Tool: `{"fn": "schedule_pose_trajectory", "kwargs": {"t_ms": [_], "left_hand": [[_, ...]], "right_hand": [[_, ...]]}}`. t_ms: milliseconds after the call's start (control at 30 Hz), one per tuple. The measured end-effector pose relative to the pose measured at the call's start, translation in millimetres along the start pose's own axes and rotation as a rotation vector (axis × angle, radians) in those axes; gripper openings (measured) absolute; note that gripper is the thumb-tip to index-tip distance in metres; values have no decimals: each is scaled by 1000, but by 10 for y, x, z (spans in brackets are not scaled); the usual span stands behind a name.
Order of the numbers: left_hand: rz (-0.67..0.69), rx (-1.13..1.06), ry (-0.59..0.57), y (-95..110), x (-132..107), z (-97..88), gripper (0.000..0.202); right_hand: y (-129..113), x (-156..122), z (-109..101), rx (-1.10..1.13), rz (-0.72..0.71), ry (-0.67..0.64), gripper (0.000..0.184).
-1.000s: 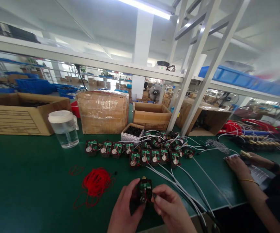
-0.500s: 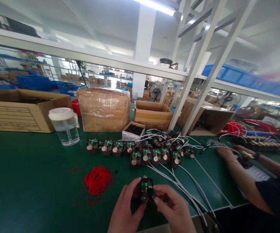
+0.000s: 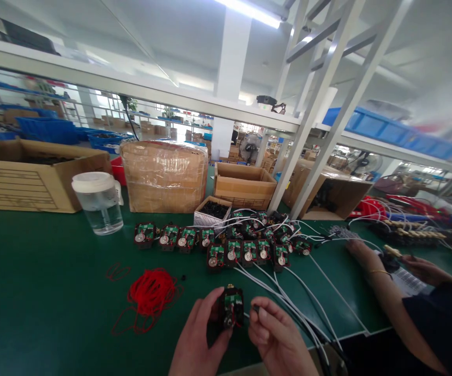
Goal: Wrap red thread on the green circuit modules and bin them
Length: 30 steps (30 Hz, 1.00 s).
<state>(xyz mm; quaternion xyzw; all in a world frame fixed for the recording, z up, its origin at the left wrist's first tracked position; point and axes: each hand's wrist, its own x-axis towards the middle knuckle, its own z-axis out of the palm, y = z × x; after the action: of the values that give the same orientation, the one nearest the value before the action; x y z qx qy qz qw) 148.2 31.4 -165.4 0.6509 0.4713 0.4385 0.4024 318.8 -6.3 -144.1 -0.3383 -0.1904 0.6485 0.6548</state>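
My left hand (image 3: 199, 330) is closed round the side of a small black housing with a green circuit board (image 3: 233, 305) in its open face. A round metal part and thin red wires show at its lower end. Just right of the housing, my right hand (image 3: 278, 334) pinches a small dark piece (image 3: 256, 309) between thumb and forefinger, too small to name. A short pale cable end shows between the housing and my right fingers. Beyond my hands stand rows of similar housings (image 3: 249, 251), several with white cables (image 3: 276, 284) running toward the front edge.
A tangle of red wire (image 3: 153, 292) lies to the left, near a small black ring (image 3: 183, 278). Behind are a water jug (image 3: 103, 206), cardboard boxes (image 3: 165, 177) and a small box of black parts (image 3: 212, 211). On the right, a co-worker's arms (image 3: 380, 287) handle other parts.
My right hand has drawn back to the right from the housing and now pinches the small dark piece. My left hand still holds the housing. The view has shifted slightly.
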Motion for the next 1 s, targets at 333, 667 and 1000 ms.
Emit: {"fn": "schedule_pose_trajectory", "kwargs": {"t_ms": [333, 667, 1000], "left_hand": [[-1, 20, -58, -9, 22, -36, 57], [-15, 40, -75, -2, 16, -55, 57], [2, 26, -62, -12, 12, -47, 58]], "right_hand": [[32, -11, -8, -276, -176, -7, 33], [19, -23, -49, -624, -264, 44, 34], [89, 6, -104, -934, -527, 60, 10]]}}
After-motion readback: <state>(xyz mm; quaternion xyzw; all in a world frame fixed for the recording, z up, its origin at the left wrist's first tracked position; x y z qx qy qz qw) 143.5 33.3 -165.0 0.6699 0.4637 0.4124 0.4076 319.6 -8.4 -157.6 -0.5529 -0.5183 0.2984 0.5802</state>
